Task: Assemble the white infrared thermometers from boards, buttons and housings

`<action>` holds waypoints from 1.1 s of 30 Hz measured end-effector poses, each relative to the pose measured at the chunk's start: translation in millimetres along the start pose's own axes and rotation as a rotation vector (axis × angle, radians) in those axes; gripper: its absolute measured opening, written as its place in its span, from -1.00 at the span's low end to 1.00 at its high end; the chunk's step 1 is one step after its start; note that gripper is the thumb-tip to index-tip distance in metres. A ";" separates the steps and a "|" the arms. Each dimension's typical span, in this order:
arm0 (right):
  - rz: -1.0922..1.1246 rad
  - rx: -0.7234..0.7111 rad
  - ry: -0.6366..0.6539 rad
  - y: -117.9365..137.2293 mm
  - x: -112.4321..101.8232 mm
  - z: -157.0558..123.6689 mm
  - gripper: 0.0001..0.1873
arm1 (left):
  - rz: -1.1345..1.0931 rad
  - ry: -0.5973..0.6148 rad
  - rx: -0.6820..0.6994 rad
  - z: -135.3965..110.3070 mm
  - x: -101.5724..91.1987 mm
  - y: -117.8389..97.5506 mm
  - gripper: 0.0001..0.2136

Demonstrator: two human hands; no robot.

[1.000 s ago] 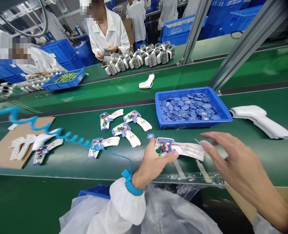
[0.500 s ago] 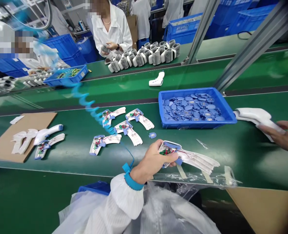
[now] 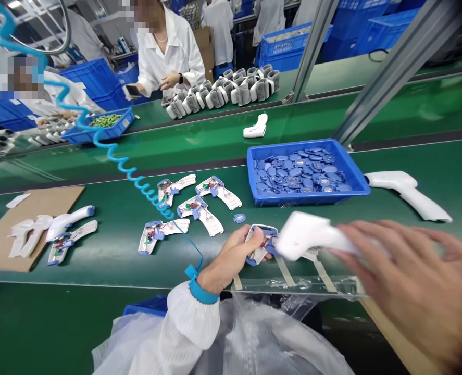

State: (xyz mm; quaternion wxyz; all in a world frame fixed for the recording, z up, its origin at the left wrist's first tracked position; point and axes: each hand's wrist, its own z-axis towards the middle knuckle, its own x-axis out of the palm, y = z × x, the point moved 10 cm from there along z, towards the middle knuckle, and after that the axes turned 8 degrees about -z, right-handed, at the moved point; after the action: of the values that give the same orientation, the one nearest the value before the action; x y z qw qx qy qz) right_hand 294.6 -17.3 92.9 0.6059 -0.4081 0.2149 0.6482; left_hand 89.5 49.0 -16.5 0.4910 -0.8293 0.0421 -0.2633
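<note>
My left hand (image 3: 231, 255) is closed around a gun-shaped housing half (image 3: 262, 254) with wires, a green board and blue parts inside; its handle end is mostly hidden. My right hand (image 3: 414, 273), blurred, grips a plain white housing shell (image 3: 303, 235) by its handle, just right of that half and overlapping it in view. Several similar wired halves (image 3: 205, 216) lie on the green work surface left of my hands. A small blue oval cover (image 3: 239, 218) rests near my left hand. Another white housing (image 3: 406, 190) lies at the right.
A blue tray (image 3: 309, 199) of blue oval covers stands behind my hands. Brown cardboard (image 3: 4, 255) with housing parts lies at left. A coiled blue cord (image 3: 125, 169) hangs above the surface near my wrist strap (image 3: 203, 291). Co-workers in white coats (image 3: 168, 47) stand across the conveyor (image 3: 199, 146).
My right hand has come from the far right towards my left hand, bringing a white housing shell. A white housing still lies where it was. Across the line, a co-worker's hands have moved apart.
</note>
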 end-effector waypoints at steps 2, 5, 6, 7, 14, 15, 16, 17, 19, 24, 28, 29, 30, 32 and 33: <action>-0.017 -0.147 -0.015 49.0 -11.0 12.4 -0.77 | 0.014 0.010 0.034 0.3 -0.5 0.1 -0.44; 0.037 -0.255 -0.010 86.6 -8.9 21.9 -0.75 | 0.101 0.006 0.066 1.2 -2.4 2.5 -0.39; 0.075 -0.258 0.015 90.3 -3.5 23.2 -0.74 | 0.129 -0.005 0.075 1.4 -3.4 2.7 -0.41; 0.131 -0.238 0.045 89.8 2.5 24.4 -0.73 | 0.152 -0.017 0.085 1.4 -4.2 2.1 -0.45; 1.014 0.223 0.891 73.5 69.7 5.6 -0.46 | 0.472 -0.050 0.175 -12.2 4.9 -14.5 -0.45; 1.094 0.286 0.941 73.5 70.3 3.2 -0.42 | 0.520 -0.077 0.214 -15.9 4.4 -18.0 -0.41; 1.157 0.335 0.960 73.7 69.8 2.1 -0.38 | 0.564 -0.096 0.261 -19.9 4.3 -20.8 -0.40; 1.214 0.365 0.971 75.2 68.8 1.2 -0.34 | 0.609 -0.104 0.308 -23.8 4.8 -22.5 -0.40; 1.288 0.397 0.993 79.6 67.8 -2.3 -0.29 | 0.706 -0.077 0.390 -30.6 7.5 -21.8 -0.43; 1.234 0.399 1.076 82.8 65.1 -15.1 -0.25 | 0.941 0.062 0.521 -43.9 12.8 -18.6 -0.40; 1.210 0.379 1.111 83.8 61.9 -21.1 -0.29 | 0.989 0.179 0.502 -48.2 15.5 -19.3 -0.42; 1.221 0.364 1.085 85.0 61.0 -20.2 -0.31 | 0.989 0.179 0.487 -48.1 14.7 -20.1 -0.41; 1.236 0.339 1.050 87.1 59.8 -18.9 -0.32 | 0.986 0.170 0.471 -47.6 13.6 -21.1 -0.40; 1.266 0.260 0.995 94.0 57.0 -18.1 -0.34 | 0.973 0.150 0.443 -46.1 11.8 -23.0 -0.40; 1.266 0.221 0.986 97.2 56.4 -19.5 -0.35 | 0.957 0.145 0.432 -45.1 11.3 -24.2 -0.40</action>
State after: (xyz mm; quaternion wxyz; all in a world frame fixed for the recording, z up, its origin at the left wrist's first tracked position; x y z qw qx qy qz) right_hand 210.3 -14.8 16.2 -0.0033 -0.3857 0.7105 0.5886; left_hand 73.1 22.0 25.3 0.7117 -0.5772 0.3945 -0.0690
